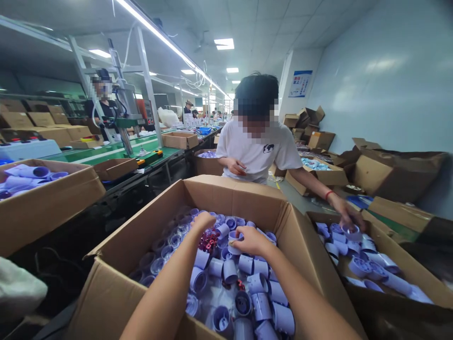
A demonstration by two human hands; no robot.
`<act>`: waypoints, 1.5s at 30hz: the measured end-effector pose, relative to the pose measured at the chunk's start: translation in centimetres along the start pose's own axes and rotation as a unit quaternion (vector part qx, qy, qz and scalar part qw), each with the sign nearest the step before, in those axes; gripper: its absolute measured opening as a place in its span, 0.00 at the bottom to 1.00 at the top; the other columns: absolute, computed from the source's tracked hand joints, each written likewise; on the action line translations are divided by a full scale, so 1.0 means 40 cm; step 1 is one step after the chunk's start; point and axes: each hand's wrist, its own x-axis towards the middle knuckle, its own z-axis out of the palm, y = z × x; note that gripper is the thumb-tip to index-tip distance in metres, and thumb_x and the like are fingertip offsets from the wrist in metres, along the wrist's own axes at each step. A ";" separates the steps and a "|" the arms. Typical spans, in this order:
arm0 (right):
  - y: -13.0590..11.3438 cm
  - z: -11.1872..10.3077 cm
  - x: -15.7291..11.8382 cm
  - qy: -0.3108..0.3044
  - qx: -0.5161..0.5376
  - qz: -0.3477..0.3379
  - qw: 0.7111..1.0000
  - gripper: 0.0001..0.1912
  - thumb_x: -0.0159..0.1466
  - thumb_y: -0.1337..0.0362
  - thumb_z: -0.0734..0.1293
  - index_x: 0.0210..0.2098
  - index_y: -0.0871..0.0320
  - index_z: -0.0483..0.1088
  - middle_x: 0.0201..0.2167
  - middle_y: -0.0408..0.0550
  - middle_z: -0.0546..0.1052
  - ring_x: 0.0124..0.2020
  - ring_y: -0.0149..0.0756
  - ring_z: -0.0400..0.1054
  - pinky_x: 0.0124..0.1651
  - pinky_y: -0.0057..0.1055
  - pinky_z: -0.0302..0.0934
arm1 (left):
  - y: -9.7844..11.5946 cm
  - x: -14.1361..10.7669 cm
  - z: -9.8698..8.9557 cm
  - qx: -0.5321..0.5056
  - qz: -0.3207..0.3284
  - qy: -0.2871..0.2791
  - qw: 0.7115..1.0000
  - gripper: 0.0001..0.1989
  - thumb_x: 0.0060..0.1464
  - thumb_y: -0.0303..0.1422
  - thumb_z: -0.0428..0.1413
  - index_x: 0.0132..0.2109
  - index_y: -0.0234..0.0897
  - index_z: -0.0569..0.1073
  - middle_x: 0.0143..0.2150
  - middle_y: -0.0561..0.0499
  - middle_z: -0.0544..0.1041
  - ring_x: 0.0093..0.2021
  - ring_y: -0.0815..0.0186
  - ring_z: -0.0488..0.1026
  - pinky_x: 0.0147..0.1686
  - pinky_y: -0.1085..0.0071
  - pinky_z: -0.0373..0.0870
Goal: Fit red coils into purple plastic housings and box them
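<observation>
A large open cardboard box stands before me, filled with pale purple plastic cups, clear cups and small red plastic parts. My right hand pinches a purple cup by its rim, thumb and fingers closed on it above the pile. Just beyond the red parts, my left hand is bent over with its fingers curled. Whatever it holds, if anything, is hidden behind the hand.
Opposite me a person in a white shirt reaches into a box of purple cups at right. Another box of purple parts is at left. Behind it runs a green conveyor with a press. Cartons crowd the right wall.
</observation>
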 end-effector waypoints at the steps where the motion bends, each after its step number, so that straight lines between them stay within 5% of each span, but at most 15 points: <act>1: 0.001 -0.009 -0.004 0.004 0.016 0.002 1.000 0.10 0.54 0.57 0.66 0.32 0.57 0.69 0.36 0.50 0.77 0.37 0.39 0.68 0.35 0.30 0.56 | 0.023 -0.009 -0.008 -0.019 0.004 0.000 1.000 0.06 0.38 0.33 0.57 0.23 0.35 0.69 0.32 0.39 0.76 0.45 0.43 0.71 0.40 0.58 0.64; 6: -0.002 -0.029 -0.009 0.056 0.124 0.011 0.991 0.15 0.50 0.61 0.69 0.36 0.57 0.64 0.34 0.48 0.75 0.36 0.38 0.68 0.36 0.31 0.58 | 0.118 -0.097 -0.014 -0.170 0.066 -0.051 0.982 0.10 0.51 0.39 0.49 0.31 0.37 0.67 0.38 0.45 0.77 0.40 0.62 0.74 0.36 0.70 0.67; 11: -0.023 -0.002 0.005 0.134 0.335 -0.019 0.933 0.24 0.45 0.65 0.72 0.39 0.54 0.60 0.35 0.43 0.74 0.35 0.35 0.69 0.38 0.31 0.61 | 0.146 -0.156 0.024 -0.391 0.118 -0.121 0.905 0.19 0.43 0.48 0.60 0.32 0.38 0.65 0.32 0.52 0.75 0.32 0.67 0.73 0.31 0.74 0.66; 19: -0.033 -0.003 0.014 0.195 0.486 -0.011 0.852 0.21 0.43 0.62 0.71 0.37 0.55 0.65 0.29 0.40 0.72 0.28 0.30 0.67 0.32 0.29 0.63 | 0.136 -0.129 0.046 -0.332 0.169 0.003 0.928 0.15 0.43 0.45 0.58 0.28 0.37 0.67 0.23 0.56 0.69 0.25 0.71 0.66 0.27 0.76 0.62; 23: -0.036 -0.041 0.010 0.167 0.548 0.011 0.820 0.18 0.40 0.60 0.72 0.30 0.57 0.66 0.23 0.38 0.71 0.23 0.29 0.66 0.28 0.29 0.62 | 0.146 -0.129 0.023 -0.296 0.162 0.047 0.940 0.13 0.43 0.42 0.57 0.28 0.37 0.68 0.21 0.57 0.68 0.24 0.72 0.64 0.25 0.76 0.59; 27: -0.030 -0.078 -0.008 0.174 0.544 0.011 0.821 0.16 0.40 0.58 0.72 0.26 0.58 0.67 0.20 0.38 0.70 0.22 0.27 0.64 0.28 0.27 0.61 | 0.156 -0.141 0.005 -0.266 0.181 0.021 0.947 0.11 0.43 0.40 0.57 0.27 0.36 0.68 0.22 0.56 0.68 0.25 0.71 0.64 0.26 0.76 0.60; 33: -0.010 -0.112 -0.035 0.162 0.481 -0.017 0.861 0.13 0.44 0.58 0.71 0.26 0.58 0.69 0.21 0.38 0.72 0.24 0.29 0.65 0.30 0.28 0.62 | 0.159 -0.154 -0.017 -0.198 0.201 0.020 0.959 0.08 0.43 0.37 0.56 0.26 0.36 0.71 0.22 0.55 0.68 0.26 0.69 0.64 0.26 0.76 0.60; 45: 0.026 -0.128 -0.053 0.198 0.460 -0.059 0.863 0.12 0.46 0.61 0.72 0.29 0.60 0.73 0.27 0.43 0.77 0.28 0.32 0.70 0.36 0.33 0.66 | 0.143 -0.133 -0.030 -0.195 0.214 0.004 0.957 0.08 0.39 0.36 0.60 0.24 0.35 0.72 0.22 0.54 0.70 0.26 0.70 0.64 0.27 0.75 0.62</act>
